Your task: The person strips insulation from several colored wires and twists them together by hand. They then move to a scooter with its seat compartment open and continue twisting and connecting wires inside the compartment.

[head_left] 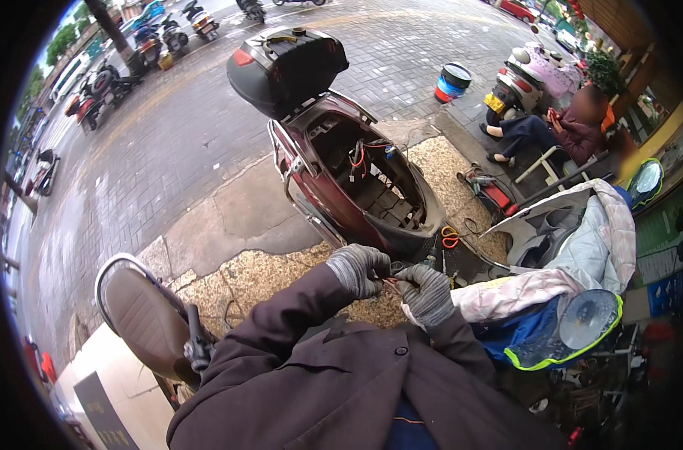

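Observation:
My left hand (358, 271) and my right hand (425, 294), both in grey knit gloves, meet in front of my chest with fingers closed. Between their fingertips runs a thin reddish strand (391, 282) that looks like a wire; its ends are hidden by the gloves. Just beyond my hands stands a dark red scooter body (334, 196), its seat area opened up. Loose red and white wires (358, 159) stick up inside the cavity. Orange-handled scissors (450, 238) lie to the right of the scooter's near end, close to my right hand.
A black top box (289, 71) sits on the scooter's rear. At right are a padded scooter apron (604, 232), a red tool (499, 196), a paint bucket (454, 81) and a seated person (574, 131). A brown scooter seat (142, 315) is at my left.

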The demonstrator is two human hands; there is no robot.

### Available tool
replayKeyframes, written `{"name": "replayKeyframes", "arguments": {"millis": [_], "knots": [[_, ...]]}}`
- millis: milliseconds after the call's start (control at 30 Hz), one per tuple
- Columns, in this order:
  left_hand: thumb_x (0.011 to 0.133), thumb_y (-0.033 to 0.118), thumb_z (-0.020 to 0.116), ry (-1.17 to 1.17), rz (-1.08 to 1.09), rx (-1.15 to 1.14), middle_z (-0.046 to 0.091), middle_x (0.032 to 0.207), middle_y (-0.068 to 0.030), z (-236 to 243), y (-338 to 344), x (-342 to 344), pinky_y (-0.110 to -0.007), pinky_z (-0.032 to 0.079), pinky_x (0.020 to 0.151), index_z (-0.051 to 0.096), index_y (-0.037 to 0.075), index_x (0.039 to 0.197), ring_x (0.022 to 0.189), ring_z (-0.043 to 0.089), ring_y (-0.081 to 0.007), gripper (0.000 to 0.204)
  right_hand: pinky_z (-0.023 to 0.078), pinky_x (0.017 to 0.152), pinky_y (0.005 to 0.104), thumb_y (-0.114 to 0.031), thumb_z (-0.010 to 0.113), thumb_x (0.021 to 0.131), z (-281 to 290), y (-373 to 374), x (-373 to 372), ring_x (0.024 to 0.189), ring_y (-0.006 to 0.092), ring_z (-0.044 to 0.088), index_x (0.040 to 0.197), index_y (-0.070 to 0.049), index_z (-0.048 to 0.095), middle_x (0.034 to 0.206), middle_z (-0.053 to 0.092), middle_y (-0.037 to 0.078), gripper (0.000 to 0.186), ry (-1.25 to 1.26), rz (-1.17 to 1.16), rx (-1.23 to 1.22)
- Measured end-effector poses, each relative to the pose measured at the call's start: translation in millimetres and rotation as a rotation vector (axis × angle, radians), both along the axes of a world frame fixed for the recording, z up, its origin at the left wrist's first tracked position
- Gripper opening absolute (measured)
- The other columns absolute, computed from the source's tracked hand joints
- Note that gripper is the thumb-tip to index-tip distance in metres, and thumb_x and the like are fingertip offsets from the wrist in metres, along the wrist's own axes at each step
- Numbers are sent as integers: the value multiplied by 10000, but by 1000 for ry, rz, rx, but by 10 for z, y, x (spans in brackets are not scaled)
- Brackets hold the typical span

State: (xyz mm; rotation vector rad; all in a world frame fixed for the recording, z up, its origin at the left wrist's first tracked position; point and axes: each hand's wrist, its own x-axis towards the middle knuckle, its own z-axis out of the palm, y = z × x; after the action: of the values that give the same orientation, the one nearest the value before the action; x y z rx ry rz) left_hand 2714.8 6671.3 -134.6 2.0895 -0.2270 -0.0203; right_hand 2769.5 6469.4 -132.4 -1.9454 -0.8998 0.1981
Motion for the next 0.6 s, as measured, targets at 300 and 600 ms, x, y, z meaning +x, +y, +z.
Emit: {"name": "replayKeyframes", "arguments": {"millis": [300, 600], "knots": [[746, 92, 754, 398, 48, -670, 669, 841, -30, -133, 1300, 153, -255, 506, 674, 657, 3, 968, 757, 608, -97, 258, 505, 640, 358, -67, 675, 758, 264, 1340, 490, 699, 295, 638, 842, -20, 654, 753, 633, 147, 99, -17, 122, -31], [758, 115, 751, 361, 227, -801, 668, 788, -58, -142, 2263, 312, -227, 480, 594, 671, -27, 970, 655, 585, -91, 268, 508, 640, 355, -101, 673, 785, 201, 2580, 1251, 703, 296, 645, 850, -13, 650, 748, 636, 158, 112, 97, 439, 14]]}}
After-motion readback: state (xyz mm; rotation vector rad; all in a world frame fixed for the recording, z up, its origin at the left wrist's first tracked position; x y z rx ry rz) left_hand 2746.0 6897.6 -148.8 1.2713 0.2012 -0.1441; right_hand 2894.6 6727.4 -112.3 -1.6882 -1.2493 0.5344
